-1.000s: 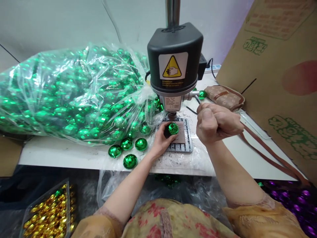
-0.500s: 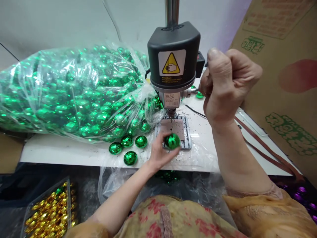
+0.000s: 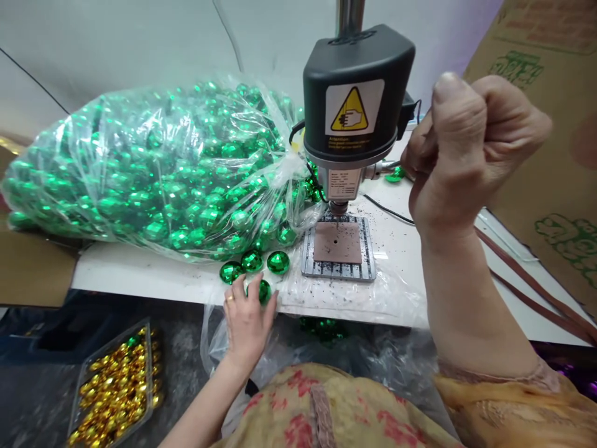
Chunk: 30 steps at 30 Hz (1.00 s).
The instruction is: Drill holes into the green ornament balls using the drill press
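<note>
A small black bench drill [image 3: 357,93] stands on the white table [image 3: 140,280], its bit raised above a brown pad on a metal plate [image 3: 338,249]. My right hand [image 3: 466,149] is a fist, shut on the drill's lever beside the drill head. My left hand [image 3: 247,317] lies at the table's front edge, fingers closing over a green faceted ball [image 3: 263,290]. Three more loose green balls [image 3: 252,264] lie just beyond it.
A big clear bag of green faceted balls [image 3: 149,168] fills the left of the table. A tray of gold beads [image 3: 116,386] sits low left. Large cardboard [image 3: 550,174] leans at the right, with brown straps [image 3: 536,286] across the table. Dark shavings dot the plastic sheet.
My right hand raised the lever from low to high, lifting the bit. My left hand took the green ball off the plate, drew back left, and now reaches a ball at the table's edge.
</note>
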Tool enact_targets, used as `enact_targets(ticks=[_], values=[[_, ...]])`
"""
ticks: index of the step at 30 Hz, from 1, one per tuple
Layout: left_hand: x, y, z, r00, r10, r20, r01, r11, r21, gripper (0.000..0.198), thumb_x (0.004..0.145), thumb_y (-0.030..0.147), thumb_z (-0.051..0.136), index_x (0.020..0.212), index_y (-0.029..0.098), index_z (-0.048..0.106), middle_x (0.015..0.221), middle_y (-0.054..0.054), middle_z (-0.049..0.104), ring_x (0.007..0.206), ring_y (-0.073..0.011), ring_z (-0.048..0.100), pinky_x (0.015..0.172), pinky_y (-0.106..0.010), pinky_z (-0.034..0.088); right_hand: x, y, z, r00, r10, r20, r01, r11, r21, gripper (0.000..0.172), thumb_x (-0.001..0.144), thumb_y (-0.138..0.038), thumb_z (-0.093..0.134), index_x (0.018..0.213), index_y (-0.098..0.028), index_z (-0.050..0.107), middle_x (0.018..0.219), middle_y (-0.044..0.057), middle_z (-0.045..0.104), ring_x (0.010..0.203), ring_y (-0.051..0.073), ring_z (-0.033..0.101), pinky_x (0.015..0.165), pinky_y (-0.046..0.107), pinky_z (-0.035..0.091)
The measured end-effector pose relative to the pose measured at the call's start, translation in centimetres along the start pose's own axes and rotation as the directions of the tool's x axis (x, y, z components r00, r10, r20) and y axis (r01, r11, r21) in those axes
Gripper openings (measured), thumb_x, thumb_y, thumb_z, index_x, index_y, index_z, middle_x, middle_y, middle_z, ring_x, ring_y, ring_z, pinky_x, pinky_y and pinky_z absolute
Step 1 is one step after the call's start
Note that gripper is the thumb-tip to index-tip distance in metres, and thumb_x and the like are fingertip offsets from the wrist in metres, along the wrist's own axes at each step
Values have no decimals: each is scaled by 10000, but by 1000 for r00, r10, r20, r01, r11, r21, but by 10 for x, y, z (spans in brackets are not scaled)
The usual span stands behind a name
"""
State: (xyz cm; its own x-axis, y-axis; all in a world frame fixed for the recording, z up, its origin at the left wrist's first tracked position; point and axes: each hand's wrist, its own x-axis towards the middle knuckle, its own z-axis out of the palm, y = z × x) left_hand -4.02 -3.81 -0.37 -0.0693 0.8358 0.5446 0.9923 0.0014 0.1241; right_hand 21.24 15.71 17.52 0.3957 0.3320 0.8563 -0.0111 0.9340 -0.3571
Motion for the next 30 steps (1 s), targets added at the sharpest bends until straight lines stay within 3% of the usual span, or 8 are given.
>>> enact_targets(ticks=[3, 5, 8, 11, 13, 15, 20, 30], values=[[3, -9, -9, 977, -85, 198, 99, 993, -63, 357, 957, 346, 602, 1292, 224, 613, 1168, -134, 654, 1020, -317, 682, 800, -433, 577, -1, -3, 2, 999, -10, -35, 11, 1000, 27, 507, 848, -344, 730, 538, -230, 345, 431, -83, 336, 364, 61, 318, 432, 289, 193], [5, -2, -13, 978, -54, 203, 107, 959, -262, 357, 955, 341, 610, 1298, 247, 601, 1221, -111, 655, 1093, -291, 684, 840, -397, 588, -1, -3, 3, 999, -24, -43, 27, 998, 59, 472, 872, -208, 691, 546, -235, 351, 429, -81, 335, 358, 69, 314, 438, 297, 180], [21, 27, -7, 972, -52, 230, 190, 751, -632, 437, 939, 378, 654, 1348, 258, 560, 1253, -93, 670, 1119, -241, 689, 924, -363, 589, -1, 0, 3, 999, -37, -40, 39, 997, 64, 449, 878, -141, 654, 552, -236, 360, 435, -82, 331, 357, 71, 318, 437, 296, 189], [52, 59, 20, 944, -54, 326, 316, 438, -842, 509, 940, 453, 655, 1381, 233, 527, 1248, -105, 689, 1085, -215, 699, 937, -343, 589, -1, 2, 3, 999, -35, -35, 37, 998, 53, 485, 869, -267, 709, 550, -233, 345, 439, -89, 313, 356, 58, 307, 417, 286, 196], [74, 73, 46, 932, -56, 358, 357, 316, -879, 537, 934, 503, 652, 1369, 214, 531, 1262, -114, 688, 1122, -218, 687, 979, -351, 573, -2, 1, 2, 999, -20, -29, 21, 999, 32, 520, 854, -367, 727, 549, -227, 329, 446, -90, 302, 362, 50, 301, 410, 278, 198], [92, 80, 70, 929, -73, 363, 370, 254, -894, 567, 921, 538, 657, 1364, 207, 532, 1265, -115, 686, 1146, -221, 677, 1019, -366, 553, -2, -2, 2, 1000, 1, -16, -1, 1000, -11, 552, 858, -430, 713, 550, -222, 305, 451, -92, 282, 370, 40, 291, 410, 269, 208], [111, 82, 101, 956, -65, 287, 293, 301, -907, 572, 899, 510, 695, 1368, 216, 551, 1342, -111, 650, 1236, -246, 630, 1118, -426, 484, -3, -10, 1, 998, 60, 32, -54, 986, -158, 591, 908, -526, 623, 570, -219, 246, 486, -80, 258, 400, 35, 300, 432, 262, 262], [113, 85, 109, 967, 15, 255, 226, 419, -880, 509, 913, 453, 690, 1363, 238, 587, 1346, -105, 648, 1304, -266, 581, 1160, -455, 435, -3, -18, 4, 998, 55, 42, -48, 988, -144, 546, 929, -378, 610, 561, -197, 250, 511, -83, 243, 410, 2, 258, 470, 225, 263]])
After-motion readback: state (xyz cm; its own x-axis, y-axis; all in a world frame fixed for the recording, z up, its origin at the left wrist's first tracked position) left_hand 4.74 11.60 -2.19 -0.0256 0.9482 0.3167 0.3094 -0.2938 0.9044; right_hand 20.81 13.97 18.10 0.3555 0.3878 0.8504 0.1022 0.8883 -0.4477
